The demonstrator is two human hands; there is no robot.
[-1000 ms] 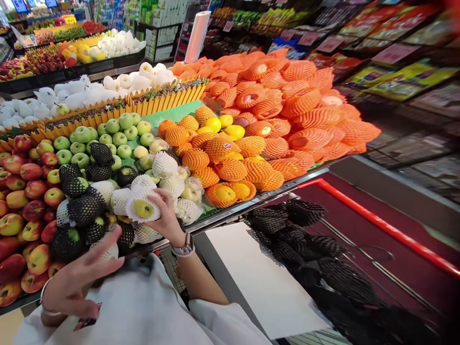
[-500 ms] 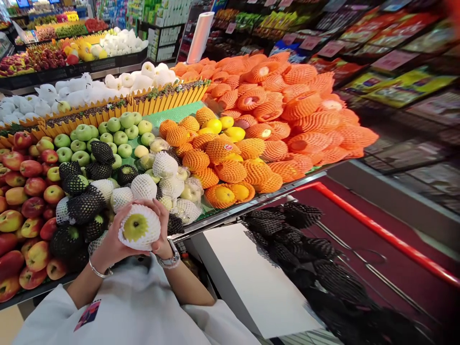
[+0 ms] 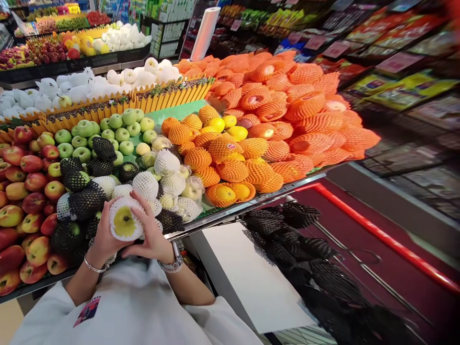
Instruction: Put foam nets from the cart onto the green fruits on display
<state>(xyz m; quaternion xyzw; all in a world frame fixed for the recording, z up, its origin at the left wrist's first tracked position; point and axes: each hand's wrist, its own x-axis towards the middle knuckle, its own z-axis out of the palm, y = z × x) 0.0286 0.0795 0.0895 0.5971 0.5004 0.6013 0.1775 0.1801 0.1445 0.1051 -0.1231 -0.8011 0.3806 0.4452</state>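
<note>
A yellow-green fruit [image 3: 124, 222] in a white foam net is held up over the near edge of the fruit display. My left hand [image 3: 105, 239] grips it from the left and below. On its right side, my right hand [image 3: 153, 239] has its thumb and fingers apart, with the fingertips at the net's upper edge. Just beyond my hands lie fruits in white foam nets [image 3: 145, 184] and others in black nets [image 3: 86, 203].
Red apples [image 3: 33, 203] fill the left side, green apples [image 3: 84, 128] sit behind. Orange-netted fruits [image 3: 233, 170] are to the right. A white box [image 3: 251, 273] with black nets [image 3: 305, 254] stands at the near right, beside a red rail [image 3: 381, 235].
The netted fruit has moved a little left with my left hand and tilted. My right hand's fingers have spread, its thumb coming away from the fruit's lower right side.
</note>
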